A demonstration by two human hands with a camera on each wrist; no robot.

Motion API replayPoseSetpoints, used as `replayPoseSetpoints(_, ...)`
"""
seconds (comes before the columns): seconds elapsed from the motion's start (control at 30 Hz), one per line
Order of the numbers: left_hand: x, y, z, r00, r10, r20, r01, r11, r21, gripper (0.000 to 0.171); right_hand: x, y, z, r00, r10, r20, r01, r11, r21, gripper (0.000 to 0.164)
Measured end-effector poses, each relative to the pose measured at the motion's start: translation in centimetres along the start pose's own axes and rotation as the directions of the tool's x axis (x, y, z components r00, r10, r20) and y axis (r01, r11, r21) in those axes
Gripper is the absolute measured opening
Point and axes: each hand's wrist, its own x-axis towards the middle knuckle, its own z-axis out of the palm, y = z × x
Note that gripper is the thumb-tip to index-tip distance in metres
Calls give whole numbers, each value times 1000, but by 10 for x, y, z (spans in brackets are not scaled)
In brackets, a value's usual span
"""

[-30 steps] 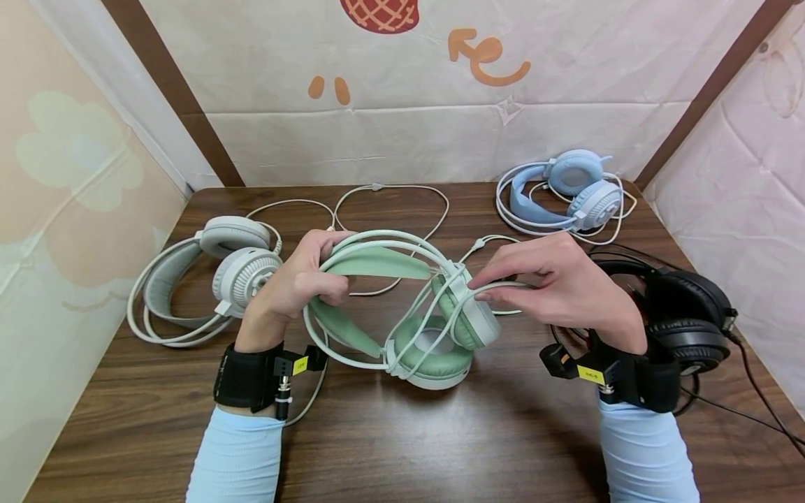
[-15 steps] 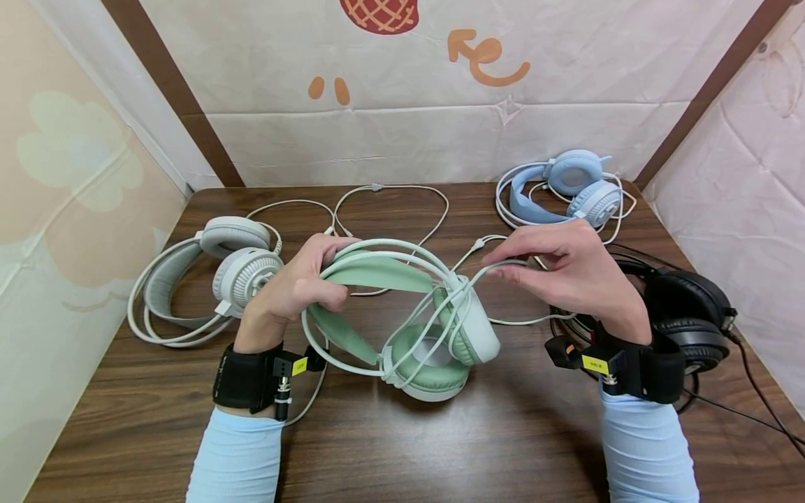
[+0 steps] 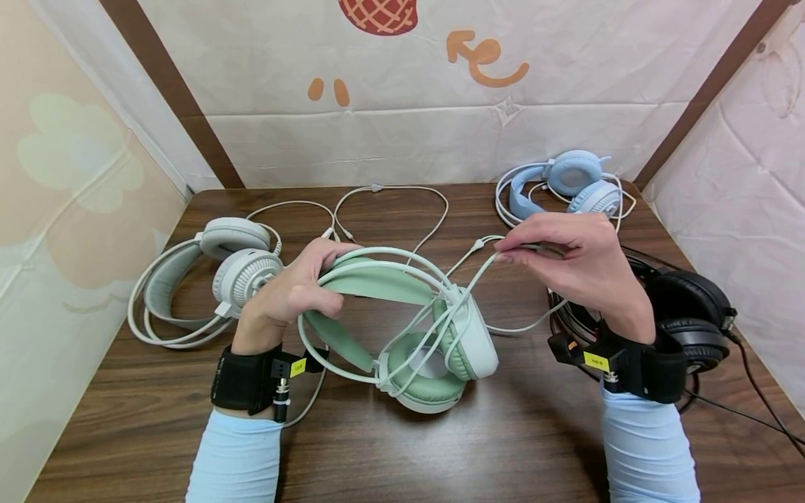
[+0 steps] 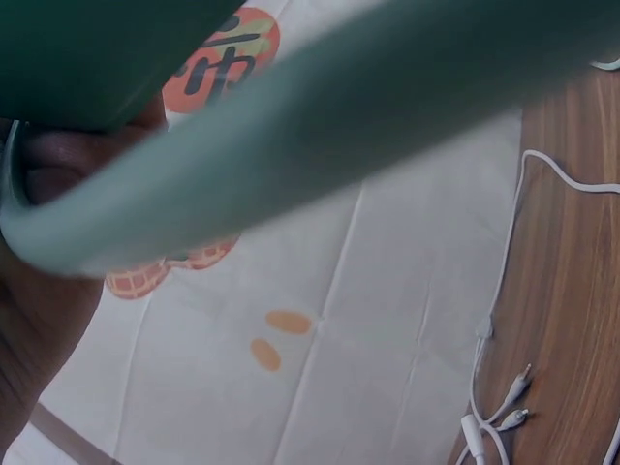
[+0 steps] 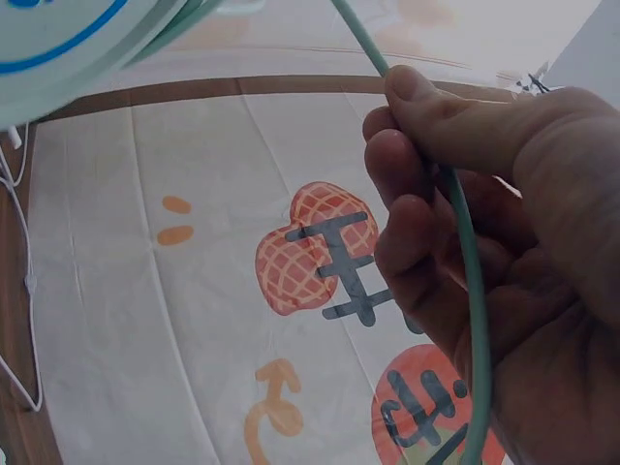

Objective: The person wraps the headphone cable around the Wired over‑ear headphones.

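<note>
My left hand grips the headband of mint-green headphones, thumb on the near side. Their two ear cups hang to the right, tilted, with turns of the pale green cable lying across them. Between thumb and fingertips, my right hand pinches that cable up and right of the cups. A stretch of it runs taut from the upper ear cup to the pinch, and the rest trails below the palm in the right wrist view. The blurred green headband fills much of the left wrist view.
White headphones lie at the left, their cable looped across the back of the wooden table. Light-blue headphones sit at the back right. Black headphones with dark cables are beside my right wrist.
My right hand has moved up and to the right from the ear cup, drawing the pinched cable away from it. The green headphones have dipped slightly, still in my left hand.
</note>
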Motion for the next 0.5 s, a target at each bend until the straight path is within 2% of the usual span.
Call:
replayPoseSetpoints(0.23,-3,2,-2,1000,-16,26,17,999,-42,46,1,0,-1,1000,-19,-16,18,996,-93,35)
replayPoseSetpoints(0.37,-3,2,-2,999,10,40,-7,996,-87,51,0,2,-3,999,-8,-43,2,990,-140,33)
replayPoseSetpoints(0.43,-3,1,-1,996,56,69,-42,983,-178,53,0,4,-6,998,-13,-64,4,989,-149,30)
replayPoseSetpoints(0.5,-4,1,-1,989,110,101,-77,956,-281,56,-1,7,-9,995,-18,-100,4,990,-141,22)
